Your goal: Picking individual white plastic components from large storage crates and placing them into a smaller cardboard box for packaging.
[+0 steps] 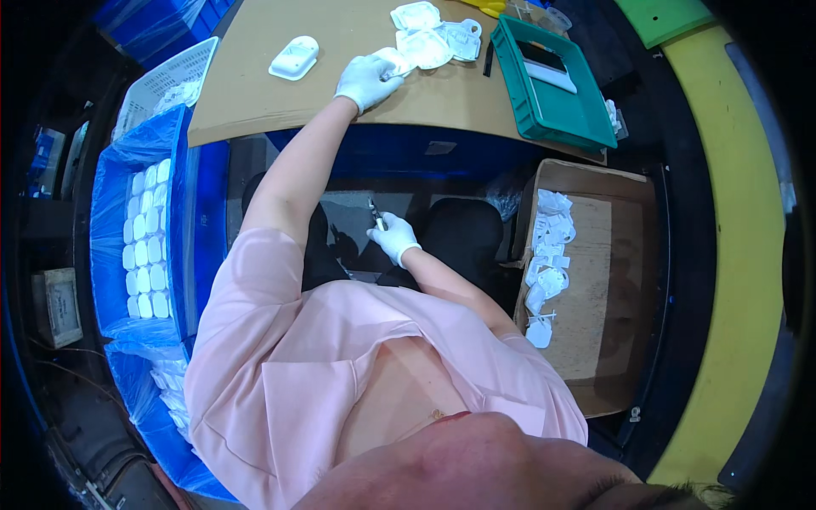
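Note:
My left hand (367, 83), in a white glove, reaches over the cardboard-covered tabletop (246, 102). Its fingers close on the edge of a white plastic part (393, 61). Touching or just beyond that part lies a cluster of white plastic parts (425, 47). A separate white plastic housing (295, 58) with a recessed face rests to the left. Lower down, in front of the table and above my lap, my gloved right hand (395, 239) grips a small slim hand tool (375, 212) with a dark, pointed tip; its exact kind is not clear.
A green tray (552, 127) with a dark flat item and a white piece sits on the table's right. A cardboard box (595, 399) holding white parts stands below it. At left are a blue-lined bin (106, 204) with stacked white pieces and a white basket (136, 98).

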Available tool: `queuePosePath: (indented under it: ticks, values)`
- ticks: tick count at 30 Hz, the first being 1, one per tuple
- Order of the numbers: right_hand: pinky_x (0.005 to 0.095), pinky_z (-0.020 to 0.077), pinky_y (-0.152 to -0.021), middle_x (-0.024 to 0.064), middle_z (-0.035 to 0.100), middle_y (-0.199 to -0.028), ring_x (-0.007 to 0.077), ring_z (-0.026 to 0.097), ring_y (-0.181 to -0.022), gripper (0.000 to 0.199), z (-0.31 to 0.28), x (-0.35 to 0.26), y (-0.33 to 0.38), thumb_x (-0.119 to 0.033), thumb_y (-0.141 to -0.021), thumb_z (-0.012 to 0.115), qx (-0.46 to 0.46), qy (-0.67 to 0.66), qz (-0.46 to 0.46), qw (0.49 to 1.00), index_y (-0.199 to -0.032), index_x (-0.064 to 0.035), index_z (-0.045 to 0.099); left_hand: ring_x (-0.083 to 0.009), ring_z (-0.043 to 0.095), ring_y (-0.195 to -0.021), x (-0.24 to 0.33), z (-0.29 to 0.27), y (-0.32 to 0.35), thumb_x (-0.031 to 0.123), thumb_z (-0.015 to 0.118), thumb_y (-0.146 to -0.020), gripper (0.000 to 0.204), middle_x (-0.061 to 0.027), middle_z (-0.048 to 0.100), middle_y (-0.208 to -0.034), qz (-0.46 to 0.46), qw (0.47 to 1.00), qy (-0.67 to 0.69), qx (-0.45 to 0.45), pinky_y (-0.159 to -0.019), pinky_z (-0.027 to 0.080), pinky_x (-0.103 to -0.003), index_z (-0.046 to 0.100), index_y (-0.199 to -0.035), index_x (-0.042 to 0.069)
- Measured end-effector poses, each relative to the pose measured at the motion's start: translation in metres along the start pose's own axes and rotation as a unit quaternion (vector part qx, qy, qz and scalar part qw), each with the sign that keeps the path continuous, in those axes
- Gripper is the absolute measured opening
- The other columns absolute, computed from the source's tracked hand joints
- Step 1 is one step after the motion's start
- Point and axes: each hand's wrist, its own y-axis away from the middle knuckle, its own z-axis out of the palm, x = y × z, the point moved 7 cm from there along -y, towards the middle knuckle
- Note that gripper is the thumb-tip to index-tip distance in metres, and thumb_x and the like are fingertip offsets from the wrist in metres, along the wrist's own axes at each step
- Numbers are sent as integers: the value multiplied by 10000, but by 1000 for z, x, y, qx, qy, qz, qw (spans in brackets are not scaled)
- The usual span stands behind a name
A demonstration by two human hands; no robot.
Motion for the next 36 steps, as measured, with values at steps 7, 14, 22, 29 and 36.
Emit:
queuePosePath:
  ticks: [7,14,22,29,36]
  values:
    - [378,447,-872,212,627,-1054,362,593,-989,527,0,0,-1,-286,-756,664,13,1,3,1000,-1178,11,554,-293,532,-1077,-14,9,0,323,656,-763,350,-107,587,-1123,-28,998,-46,20,-925,440,-377,649,-1050,123]
    - [365,454,-812,132,638,-968,293,595,-867,400,9,22,-15,-292,-803,637,-9,-113,-7,994,-1086,-13,586,-287,563,-1045,-15,0,3,310,700,-740,318,-106,595,-1108,-92,992,-29,80,-885,463,-380,636,-977,107]
    - [621,362,-921,216,549,-1150,370,533,-1059,619,-1,-43,37,-565,-791,591,-341,-720,129,590,-1160,-75,504,-296,631,-906,-21,4,4,319,658,-760,247,-128,667,-942,-95,995,24,20,-799,495,-398,670,-919,131]
    - [584,340,-923,249,398,-1354,365,467,-1137,788,-44,-72,82,-515,-775,654,-419,-773,0,476,-1321,-16,382,-294,622,-951,-18,8,-1,334,642,-766,317,-126,658,-1011,-92,995,33,22,-836,489,-393,665,-1011,134]
    - [314,443,-698,95,469,-1222,154,506,-894,745,-188,-24,129,-175,-742,685,-161,-631,-198,732,-1373,-97,297,-272,627,-908,-15,-2,8,342,639,-785,375,-91,674,-929,-72,997,17,16,-819,486,-375,629,-1086,118]
